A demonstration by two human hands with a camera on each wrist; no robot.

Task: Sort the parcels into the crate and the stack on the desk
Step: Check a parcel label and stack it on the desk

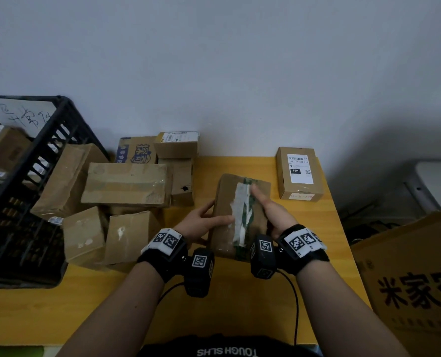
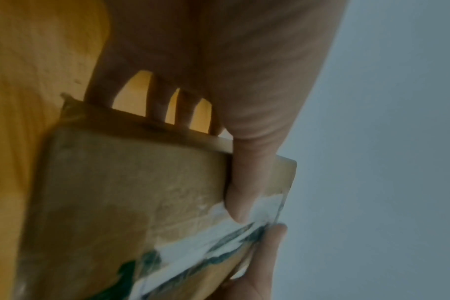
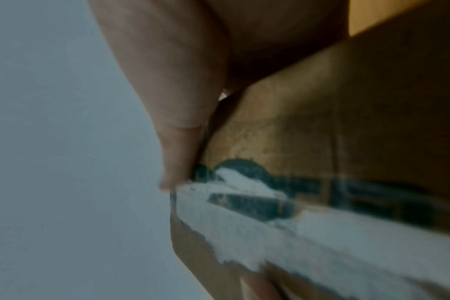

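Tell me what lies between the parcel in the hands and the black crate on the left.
A heap of cardboard boxes lies on the desk between the held parcel and the crate, leaning against its side. Both hands, left and right, grip the parcel. Above the heap, nothing visible blocks the way.

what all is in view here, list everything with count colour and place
held parcel: one, brown with torn white and green tape, above desk centre
labelled box: one, tan, white label, far right of desk
loose parcels: several, brown, heaped left of centre
crate: one, black, desk's left end, boxes inside
desk: one, yellow
large carton: one, brown, red print, right edge
wall: grey-white, behind
wrist cameras: two, black, tagged bands
hands: left hand and right hand grip the held parcel's sides
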